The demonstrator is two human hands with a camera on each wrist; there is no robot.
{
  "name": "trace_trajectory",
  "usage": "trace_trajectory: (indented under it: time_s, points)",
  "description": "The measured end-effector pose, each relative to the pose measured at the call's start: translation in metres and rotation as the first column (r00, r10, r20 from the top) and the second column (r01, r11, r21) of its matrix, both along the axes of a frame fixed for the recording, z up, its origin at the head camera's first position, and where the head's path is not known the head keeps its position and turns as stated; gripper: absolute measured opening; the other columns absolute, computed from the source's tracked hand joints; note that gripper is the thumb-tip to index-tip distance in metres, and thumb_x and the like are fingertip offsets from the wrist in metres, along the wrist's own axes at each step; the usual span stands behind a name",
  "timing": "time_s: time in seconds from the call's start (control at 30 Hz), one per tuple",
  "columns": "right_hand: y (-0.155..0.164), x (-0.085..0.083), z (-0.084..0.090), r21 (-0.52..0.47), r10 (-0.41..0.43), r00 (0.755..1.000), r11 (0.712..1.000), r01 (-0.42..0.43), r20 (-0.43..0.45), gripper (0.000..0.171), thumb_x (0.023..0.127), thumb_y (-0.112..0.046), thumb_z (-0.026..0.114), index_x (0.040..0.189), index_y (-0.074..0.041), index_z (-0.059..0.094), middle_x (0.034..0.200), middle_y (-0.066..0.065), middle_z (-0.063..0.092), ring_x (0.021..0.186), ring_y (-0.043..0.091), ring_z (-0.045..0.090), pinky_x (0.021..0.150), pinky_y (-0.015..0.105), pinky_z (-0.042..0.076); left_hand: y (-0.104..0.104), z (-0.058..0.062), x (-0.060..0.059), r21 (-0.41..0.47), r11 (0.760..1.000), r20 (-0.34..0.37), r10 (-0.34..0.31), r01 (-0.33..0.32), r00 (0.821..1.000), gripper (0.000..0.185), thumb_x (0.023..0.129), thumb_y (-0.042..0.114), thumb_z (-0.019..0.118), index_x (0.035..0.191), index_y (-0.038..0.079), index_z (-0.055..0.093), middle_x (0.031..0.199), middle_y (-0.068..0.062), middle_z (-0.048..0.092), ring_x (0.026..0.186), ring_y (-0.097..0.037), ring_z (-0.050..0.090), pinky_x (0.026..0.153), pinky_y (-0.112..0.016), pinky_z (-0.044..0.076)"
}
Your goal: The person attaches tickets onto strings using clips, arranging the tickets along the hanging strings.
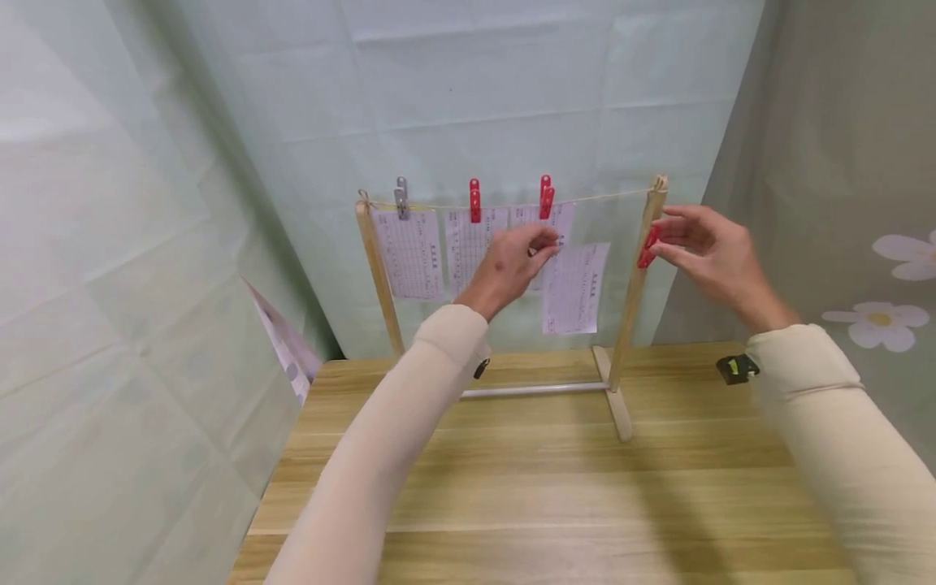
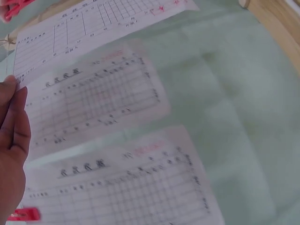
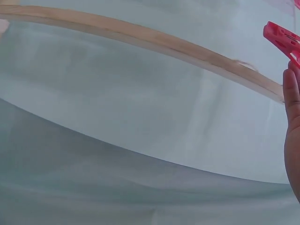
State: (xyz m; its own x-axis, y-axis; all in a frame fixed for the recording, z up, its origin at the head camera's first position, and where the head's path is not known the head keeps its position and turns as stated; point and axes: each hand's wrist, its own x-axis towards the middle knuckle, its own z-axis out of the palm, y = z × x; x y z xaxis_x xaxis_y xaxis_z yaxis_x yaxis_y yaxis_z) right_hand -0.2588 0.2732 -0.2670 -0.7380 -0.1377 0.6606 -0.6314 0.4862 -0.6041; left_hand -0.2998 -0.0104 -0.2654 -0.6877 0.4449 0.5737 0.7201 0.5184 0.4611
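Three printed sheets hang from the string point(image 1: 504, 201) of a small wooden rack point(image 1: 634, 284), each under its own clip: leftmost, a grey clip point(image 1: 401, 198) over the first hung sheet point(image 1: 411, 253), well left of the left hand; next, a red clip point(image 1: 475, 201) over the second hung sheet point(image 1: 465, 244), just above and left of that hand; then another red clip point(image 1: 545, 197) over the third hung sheet point(image 1: 550, 218), directly above it.

Left hand point(image 1: 512, 265): fingers and thumb pinched on the upper left corner of a loose sheet point(image 1: 576, 288). Loose sheet hangs below the string, long axis near vertical, slightly tilted, its print running down the page; it lies between the two hands.

Right hand point(image 1: 708, 252): fingertips pinching a loose red clip point(image 1: 647, 247), held just beside the right post of the rack. Clip's long axis runs steeply up and down, upper end leaning right.

Rack stands on the wooden surface point(image 1: 556, 496), beneath both forearms.
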Motion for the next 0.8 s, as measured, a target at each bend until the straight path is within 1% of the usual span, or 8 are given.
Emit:
trace_trajectory:
  time_s: [0.07, 0.17, 0.23, 0.4, 0.47, 0.5, 0.63, 0.8]
  points:
    - [0.000, 0.000, 0.008, 0.003, -0.008, 1.000, 1.000, 0.008, -0.019, 0.050, 0.082, 0.012, 0.074, 0.129, 0.007, 0.058, 0.109, -0.011, 0.068, 0.094, -0.004, 0.064, 0.084, 0.009, 0.048, 0.006, 0.003, 0.000, 0.015, 1.000, -0.025, 0.006, -0.006, 1.000, 0.019, 0.096, 0.012, 0.068, 0.112, 0.004, 0.070, 0.108, -0.007, 0.074, 0.094, -0.013, 0.068, 0.083, -0.017, 0.052]
    - [-0.001, -0.001, 0.020, 0.029, -0.036, 0.998, 0.999, 0.037, -0.049, 0.049, 0.083, 0.010, 0.075, 0.129, 0.004, 0.060, 0.108, -0.011, 0.069, 0.092, -0.003, 0.064, 0.083, 0.009, 0.048, 0.013, 0.007, -0.001, 0.033, 0.999, -0.069, 0.016, -0.014, 0.998, 0.017, 0.095, 0.011, 0.069, 0.110, 0.004, 0.070, 0.107, -0.008, 0.074, 0.095, -0.014, 0.070, 0.085, -0.018, 0.052]
    - [-0.002, -0.002, 0.027, 0.048, -0.048, 0.996, 0.998, 0.052, -0.069, 0.049, 0.083, 0.009, 0.075, 0.129, 0.002, 0.061, 0.108, -0.010, 0.069, 0.090, -0.002, 0.064, 0.081, 0.008, 0.048, 0.018, 0.010, -0.002, 0.050, 0.999, -0.079, 0.023, -0.019, 0.997, 0.016, 0.094, 0.011, 0.069, 0.109, 0.004, 0.070, 0.107, -0.008, 0.074, 0.096, -0.015, 0.070, 0.086, -0.018, 0.052]
    - [-0.006, -0.006, 0.043, 0.052, -0.046, 0.993, 0.997, 0.051, -0.106, 0.047, 0.081, 0.010, 0.076, 0.126, 0.005, 0.063, 0.105, -0.015, 0.068, 0.085, -0.002, 0.063, 0.079, 0.009, 0.048, 0.029, 0.018, -0.004, 0.084, 0.996, -0.070, 0.038, -0.032, 0.997, 0.015, 0.096, 0.010, 0.068, 0.109, 0.004, 0.069, 0.110, -0.009, 0.074, 0.098, -0.016, 0.070, 0.087, -0.016, 0.051]
    - [-0.008, -0.008, 0.049, 0.050, -0.051, 0.994, 0.997, 0.056, -0.099, 0.044, 0.082, 0.009, 0.077, 0.123, 0.005, 0.064, 0.104, -0.016, 0.067, 0.085, -0.001, 0.063, 0.080, 0.009, 0.048, 0.033, 0.022, -0.004, 0.084, 0.995, -0.055, 0.053, -0.048, 0.997, 0.016, 0.096, 0.011, 0.067, 0.110, 0.004, 0.069, 0.111, -0.009, 0.073, 0.098, -0.015, 0.070, 0.087, -0.015, 0.050]
    - [-0.009, -0.009, 0.053, 0.053, -0.060, 0.994, 0.996, 0.065, -0.092, 0.042, 0.082, 0.008, 0.077, 0.123, 0.005, 0.065, 0.104, -0.017, 0.067, 0.086, -0.001, 0.063, 0.080, 0.009, 0.048, 0.035, 0.024, -0.004, 0.084, 0.995, -0.061, 0.060, -0.055, 0.996, 0.016, 0.096, 0.011, 0.067, 0.110, 0.004, 0.069, 0.111, -0.009, 0.073, 0.097, -0.015, 0.069, 0.087, -0.015, 0.050]
    - [-0.012, -0.010, 0.065, 0.056, -0.087, 0.995, 0.994, 0.090, -0.052, 0.036, 0.085, 0.000, 0.077, 0.119, 0.002, 0.067, 0.104, -0.013, 0.068, 0.088, 0.002, 0.064, 0.082, 0.011, 0.048, 0.042, 0.031, -0.005, 0.075, 0.994, -0.063, 0.090, -0.086, 0.994, 0.018, 0.097, 0.012, 0.067, 0.112, 0.004, 0.070, 0.112, -0.009, 0.073, 0.097, -0.014, 0.069, 0.089, -0.015, 0.049]
    - [-0.017, -0.013, 0.076, 0.079, -0.119, 0.992, 0.989, 0.122, -0.034, 0.030, 0.088, -0.009, 0.077, 0.116, -0.001, 0.068, 0.105, -0.008, 0.068, 0.089, 0.004, 0.064, 0.082, 0.013, 0.047, 0.047, 0.036, -0.008, 0.073, 0.993, -0.065, 0.100, -0.095, 0.993, 0.017, 0.097, 0.011, 0.066, 0.112, 0.003, 0.070, 0.112, -0.009, 0.073, 0.099, -0.013, 0.069, 0.088, -0.014, 0.049]
